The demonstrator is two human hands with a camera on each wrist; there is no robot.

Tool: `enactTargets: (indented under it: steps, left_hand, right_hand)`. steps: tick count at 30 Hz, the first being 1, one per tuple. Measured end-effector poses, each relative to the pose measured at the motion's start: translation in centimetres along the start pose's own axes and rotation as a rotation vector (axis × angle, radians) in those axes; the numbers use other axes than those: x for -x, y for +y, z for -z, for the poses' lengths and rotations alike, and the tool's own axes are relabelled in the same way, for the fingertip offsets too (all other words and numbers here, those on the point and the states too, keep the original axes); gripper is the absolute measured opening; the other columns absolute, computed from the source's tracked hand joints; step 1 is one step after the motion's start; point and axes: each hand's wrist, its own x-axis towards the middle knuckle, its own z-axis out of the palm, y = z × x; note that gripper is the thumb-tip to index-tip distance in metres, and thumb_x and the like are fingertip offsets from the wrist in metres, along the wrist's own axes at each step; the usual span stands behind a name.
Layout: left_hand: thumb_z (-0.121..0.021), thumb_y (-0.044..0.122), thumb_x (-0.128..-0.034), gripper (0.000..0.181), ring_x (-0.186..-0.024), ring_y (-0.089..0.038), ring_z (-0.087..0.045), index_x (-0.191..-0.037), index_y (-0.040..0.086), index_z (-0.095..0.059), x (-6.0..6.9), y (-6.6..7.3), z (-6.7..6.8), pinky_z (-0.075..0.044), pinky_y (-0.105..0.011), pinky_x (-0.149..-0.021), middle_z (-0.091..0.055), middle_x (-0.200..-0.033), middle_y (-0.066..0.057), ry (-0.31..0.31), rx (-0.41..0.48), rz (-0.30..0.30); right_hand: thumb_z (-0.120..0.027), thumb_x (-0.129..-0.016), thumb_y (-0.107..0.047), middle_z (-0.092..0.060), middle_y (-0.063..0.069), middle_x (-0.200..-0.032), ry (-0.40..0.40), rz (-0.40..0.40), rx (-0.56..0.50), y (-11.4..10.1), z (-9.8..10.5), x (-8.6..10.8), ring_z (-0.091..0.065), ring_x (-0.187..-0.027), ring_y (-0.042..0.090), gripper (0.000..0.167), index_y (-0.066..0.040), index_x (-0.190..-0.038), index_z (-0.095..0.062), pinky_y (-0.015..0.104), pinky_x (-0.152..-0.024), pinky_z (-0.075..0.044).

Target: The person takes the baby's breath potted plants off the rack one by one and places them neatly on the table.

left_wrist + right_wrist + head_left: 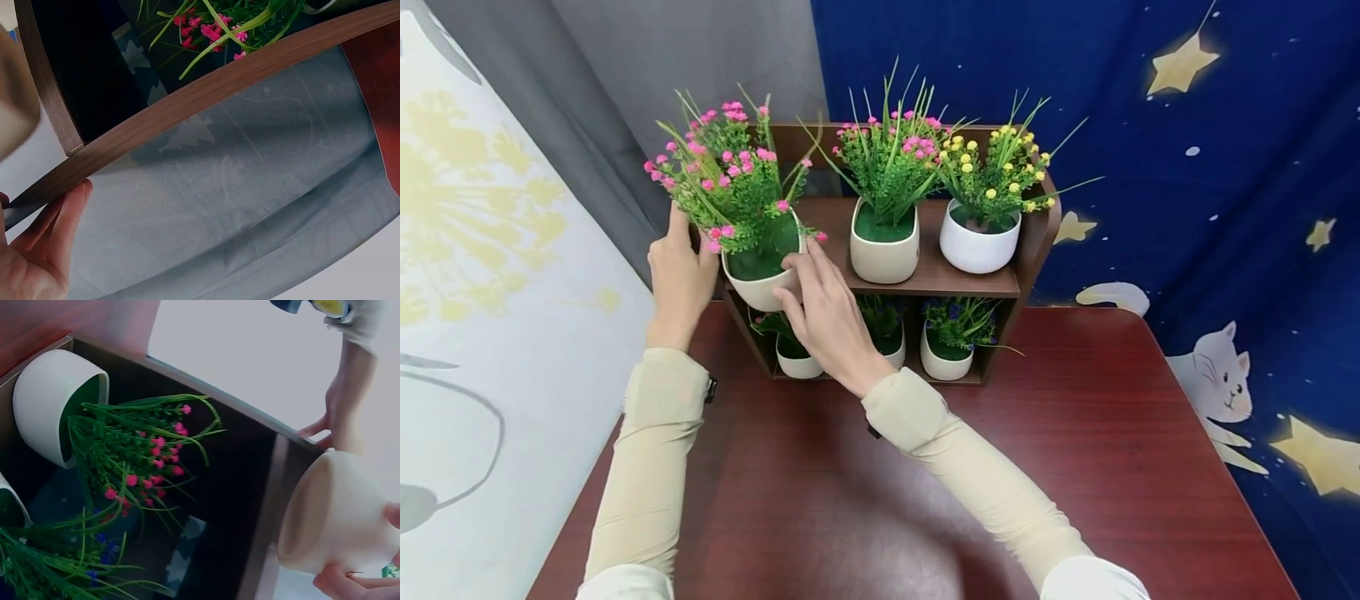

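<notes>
My right hand (831,312) pinches the rim of a cream flower pot (762,292) with pink artificial flowers (730,167). The pot tilts above the left end of the shelf's upper board; in the right wrist view its base (306,515) shows, apart from the shelf. My left hand (683,271) grips the left side panel of the brown wooden shelf (206,94), partly behind the pot in the head view. In the left wrist view its fingers (72,212) lie against the panel's outer face.
On the upper board stand a beige pot (883,260) with pink flowers and a white pot (979,250) with yellow ones. Below are several smaller potted plants, one a pot (946,367) with blue flowers. The shelf stands on a red-brown table (1075,433) before a blue curtain (1000,58).
</notes>
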Motion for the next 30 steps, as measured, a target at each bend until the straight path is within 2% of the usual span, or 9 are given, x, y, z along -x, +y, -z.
enactTargets:
  steps: [6, 9, 13, 16, 20, 22, 25, 27, 30]
  left_hand:
    - [-0.038, 0.008, -0.0910, 0.047, -0.046, -0.028, -0.027, -0.137, 0.013, -0.043, 0.0, -0.2, 0.2, -0.023, -0.039, -0.051, -0.031, -0.052, -0.012, -0.033, -0.017, 0.047]
    - [-0.039, 0.011, -0.0925, 0.039, -0.048, -0.030, -0.028, -0.131, 0.011, -0.047, 0.1, -0.2, 0.2, -0.024, -0.040, -0.053, -0.030, -0.052, -0.012, -0.017, -0.022, 0.035]
    - [-0.039, 0.021, -0.0967, 0.039, -0.042, -0.030, -0.030, -0.135, 0.020, -0.044, 0.0, 0.0, 0.1, -0.024, -0.040, -0.049, -0.032, -0.052, -0.010, 0.025, -0.010, -0.015]
    - [-0.038, 0.025, -0.0975, 0.044, -0.038, -0.027, -0.026, -0.141, 0.031, -0.038, -0.1, 0.2, -0.1, -0.022, -0.038, -0.045, -0.032, -0.050, -0.009, 0.037, -0.004, -0.030]
    - [-0.038, 0.024, -0.0973, 0.044, -0.039, -0.027, -0.025, -0.141, 0.032, -0.038, -0.1, 0.2, -0.4, -0.021, -0.039, -0.045, -0.032, -0.048, -0.010, 0.043, 0.000, -0.031]
    - [-0.039, 0.023, -0.0970, 0.044, -0.040, -0.028, -0.025, -0.141, 0.032, -0.039, -0.1, 0.3, -0.4, -0.021, -0.039, -0.045, -0.032, -0.047, -0.011, 0.045, 0.005, -0.028]
    - [-0.039, 0.023, -0.0965, 0.045, -0.041, -0.028, -0.025, -0.140, 0.032, -0.039, -0.2, 0.4, -0.3, -0.022, -0.039, -0.046, -0.034, -0.049, -0.011, 0.047, 0.005, -0.020]
    - [-0.039, 0.022, -0.0963, 0.045, -0.040, -0.027, -0.025, -0.140, 0.032, -0.039, -0.1, 0.4, -0.1, -0.022, -0.039, -0.046, -0.034, -0.049, -0.011, 0.046, -0.002, -0.018]
    - [-0.039, 0.021, -0.0961, 0.045, -0.040, -0.026, -0.024, -0.140, 0.032, -0.039, -0.2, 0.4, 0.0, -0.022, -0.038, -0.046, -0.034, -0.050, -0.011, 0.045, -0.010, -0.018]
  right_hand:
    - [-0.052, -0.096, -0.023, -0.046, 0.017, -0.132, 0.006, 0.039, -0.045, -0.6, 2.0, 2.2, -0.031, -0.133, 0.025, 0.029, -0.004, -0.117, -0.050, 0.033, -0.104, -0.028]
    - [-0.055, -0.095, -0.022, -0.046, 0.018, -0.132, 0.020, 0.065, -0.045, -0.7, 3.1, 3.4, -0.032, -0.133, 0.024, 0.029, -0.003, -0.116, -0.051, 0.035, -0.102, -0.031]
    - [-0.058, -0.093, -0.022, -0.044, 0.020, -0.134, 0.045, 0.072, -0.064, -0.6, 4.6, 5.0, -0.033, -0.133, 0.022, 0.029, -0.003, -0.114, -0.051, 0.037, -0.099, -0.035]
    - [-0.059, -0.092, -0.021, -0.054, 0.015, -0.119, 0.045, 0.055, -0.113, -0.3, 5.8, 6.4, -0.032, -0.133, 0.022, 0.027, -0.003, -0.111, -0.051, 0.038, -0.098, -0.036]
    - [-0.060, -0.092, -0.024, -0.058, 0.007, -0.103, 0.051, -0.006, -0.164, 0.3, 7.3, 8.7, -0.035, -0.131, 0.021, 0.027, -0.005, -0.109, -0.052, 0.036, -0.092, -0.041]
    - [-0.060, -0.091, -0.027, -0.058, 0.011, -0.113, 0.060, -0.034, -0.176, 0.8, 8.0, 10.1, -0.044, -0.125, 0.021, 0.029, -0.005, -0.108, -0.054, 0.035, -0.087, -0.045]
    - [-0.060, -0.090, -0.036, -0.054, 0.016, -0.126, 0.070, -0.062, -0.128, 1.8, 9.1, 12.4, -0.052, -0.117, 0.023, 0.038, -0.005, -0.111, -0.056, 0.034, -0.085, -0.046]
    - [-0.061, -0.088, -0.038, -0.052, 0.018, -0.129, 0.065, -0.073, -0.095, 2.7, 10.0, 14.1, -0.054, -0.113, 0.024, 0.040, -0.005, -0.111, -0.058, 0.033, -0.088, -0.044]
    - [-0.068, -0.085, -0.031, -0.054, 0.016, -0.126, 0.043, -0.100, -0.047, 4.4, 11.3, 16.6, -0.050, -0.118, 0.027, 0.037, -0.005, -0.110, -0.059, 0.027, -0.091, -0.042]
